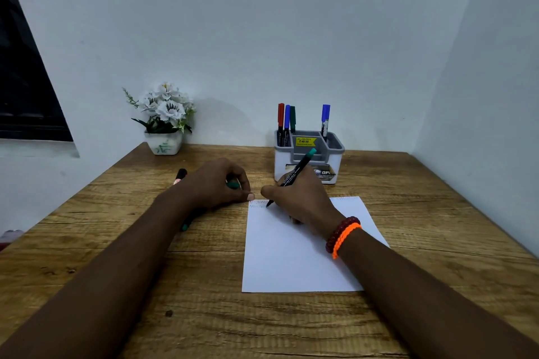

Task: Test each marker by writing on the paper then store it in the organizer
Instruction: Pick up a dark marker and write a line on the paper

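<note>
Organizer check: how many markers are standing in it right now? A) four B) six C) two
A: the organizer holds a red marker, a blue marker and a dark green marker in its left slot, plus another blue marker on the right.

Wooden bench [122,245] set into a corner of pale grey-blue walls [262,23]; dark window [26,90] at left; white potted flowers [164,119] at the bench's rear edge; dim, even light.

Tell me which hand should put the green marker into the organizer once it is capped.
Right. The right hand already grips the green marker, just before the organizer; the left hand only holds its cap.
</note>
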